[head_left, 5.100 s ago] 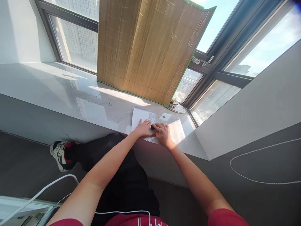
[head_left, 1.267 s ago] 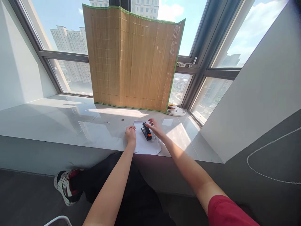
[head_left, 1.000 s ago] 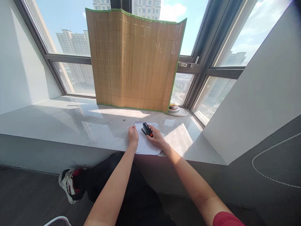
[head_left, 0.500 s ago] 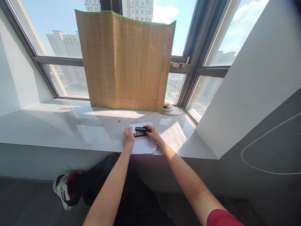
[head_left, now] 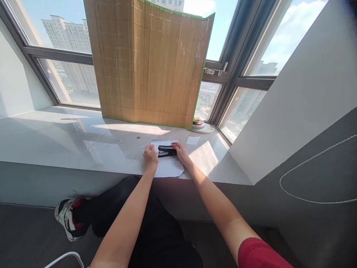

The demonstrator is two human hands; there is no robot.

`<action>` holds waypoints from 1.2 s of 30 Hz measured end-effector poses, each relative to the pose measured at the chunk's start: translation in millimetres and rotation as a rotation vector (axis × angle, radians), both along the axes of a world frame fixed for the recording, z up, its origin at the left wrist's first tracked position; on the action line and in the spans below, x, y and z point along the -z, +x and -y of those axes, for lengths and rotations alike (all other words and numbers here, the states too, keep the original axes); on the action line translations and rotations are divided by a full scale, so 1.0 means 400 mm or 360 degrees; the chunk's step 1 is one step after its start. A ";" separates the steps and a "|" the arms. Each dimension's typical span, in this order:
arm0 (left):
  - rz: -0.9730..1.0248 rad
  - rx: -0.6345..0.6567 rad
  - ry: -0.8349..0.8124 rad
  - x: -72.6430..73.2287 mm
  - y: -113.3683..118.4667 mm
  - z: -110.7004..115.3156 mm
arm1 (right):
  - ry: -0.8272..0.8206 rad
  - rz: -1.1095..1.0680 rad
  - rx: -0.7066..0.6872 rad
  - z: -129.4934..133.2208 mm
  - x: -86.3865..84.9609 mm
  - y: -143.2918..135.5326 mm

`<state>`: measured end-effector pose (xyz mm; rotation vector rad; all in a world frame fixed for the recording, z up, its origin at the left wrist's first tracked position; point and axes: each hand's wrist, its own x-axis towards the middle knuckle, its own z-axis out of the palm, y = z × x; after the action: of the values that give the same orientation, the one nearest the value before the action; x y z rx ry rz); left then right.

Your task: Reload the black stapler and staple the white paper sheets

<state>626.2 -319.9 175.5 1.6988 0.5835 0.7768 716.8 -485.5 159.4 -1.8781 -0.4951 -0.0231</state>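
Observation:
White paper sheets lie on the pale window sill at its front edge. A black stapler rests over the upper part of the paper, its jaw end toward the left. My right hand is closed around the stapler's right end. At the paper's left edge, my left hand has its fingers bent together on the sheets, close to the stapler's jaw. The fingertips of my left hand are partly hidden.
A bamboo mat with green edging stands against the window. Stacked discs sit at its lower right corner. Small staple pieces lie left of the paper. A cord loop hangs at right.
The camera view has tilted and shifted slightly. My right hand has shifted a little on the stapler's rear end. My left hand stays at the paper's left edge. A white cable now shows at the bottom left.

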 end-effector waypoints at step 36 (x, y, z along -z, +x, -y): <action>0.0801 0.0424 -0.1863 -0.026 0.005 -0.026 | -0.0590 0.1698 0.0067 0.011 0.005 -0.092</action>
<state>628.2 -309.5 185.8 0.4546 0.3193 0.4638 679.9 -489.8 157.2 -2.1253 -1.2352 -1.0624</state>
